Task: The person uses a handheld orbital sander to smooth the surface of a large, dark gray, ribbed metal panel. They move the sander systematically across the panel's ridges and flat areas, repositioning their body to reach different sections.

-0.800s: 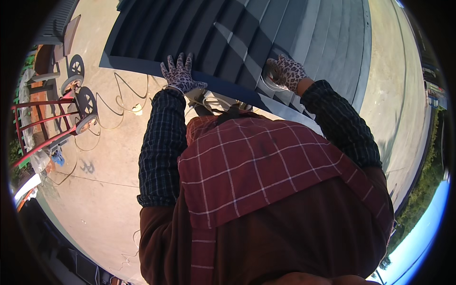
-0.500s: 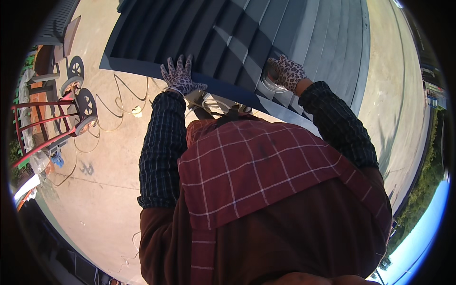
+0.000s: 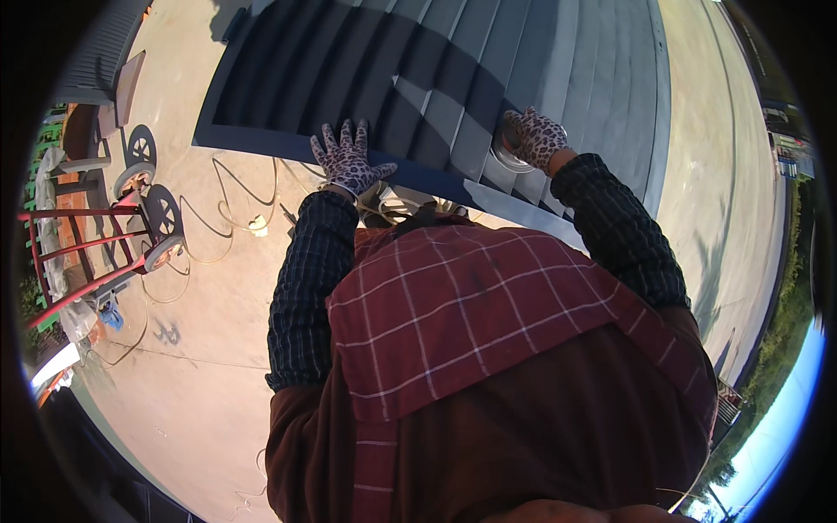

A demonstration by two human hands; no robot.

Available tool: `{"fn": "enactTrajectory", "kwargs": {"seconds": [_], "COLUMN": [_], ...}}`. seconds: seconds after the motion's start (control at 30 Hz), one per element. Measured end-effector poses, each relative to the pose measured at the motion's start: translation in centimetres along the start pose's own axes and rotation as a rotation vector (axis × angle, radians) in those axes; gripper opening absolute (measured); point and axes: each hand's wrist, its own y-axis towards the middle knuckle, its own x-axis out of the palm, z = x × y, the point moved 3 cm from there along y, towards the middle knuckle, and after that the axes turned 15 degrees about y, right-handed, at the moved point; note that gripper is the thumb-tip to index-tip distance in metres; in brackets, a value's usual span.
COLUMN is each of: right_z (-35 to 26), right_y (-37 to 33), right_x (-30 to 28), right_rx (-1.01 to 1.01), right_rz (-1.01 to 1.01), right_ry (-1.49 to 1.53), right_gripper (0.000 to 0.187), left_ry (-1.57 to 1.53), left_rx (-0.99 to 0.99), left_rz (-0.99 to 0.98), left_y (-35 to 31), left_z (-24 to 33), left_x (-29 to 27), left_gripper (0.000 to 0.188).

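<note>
Left hand [image 3: 350, 164] splayed on panel [image 3: 418, 181], right hand [image 3: 537, 139] gripping shiny disc [image 3: 509, 162]; uneven right-side pressure could tilt it and gouge the slats [image 3: 602, 105].

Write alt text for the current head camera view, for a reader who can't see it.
Seen from above, a gloved left hand spreads across the near edge of a dark slatted panel, while the gloved right hand closes over a round, partly hidden object at the slats. A red wheeled cart is at left on pale ground.
</note>
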Motion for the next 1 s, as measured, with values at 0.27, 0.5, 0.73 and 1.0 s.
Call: {"fn": "enactTrajectory", "kwargs": {"seconds": [0.27,0.5,0.73,1.0], "right_z": [0.8,1.7,2.5,3.8], "right_y": [0.2,0.5,1.1,2.6], "right_x": [0.5,1.8,2.3,3.5], "right_rx": [0.132,0.192,0.182,0.191], "right_rz": [0.07,0.08,0.05,0.11], "right_ry": [0.04,0.055,0.047,0.044], "right_gripper": [0.066,0.067,0.052,0.051], "left_ry": [0.054,0.071,0.012,-0.04], "left_rx": [0.144,0.17,0.167,0.098], "left_rz": [0.093,0.223,0.411,0.383], "left_y": [0.3,0.4,0.4,0.5], "left_z": [-0.8,-1.1,-1.2,-0.6], "left_x": [0.3,1.1,2.3,3.2], "left_gripper": [0.115,0.101,0.089,0.084]}}
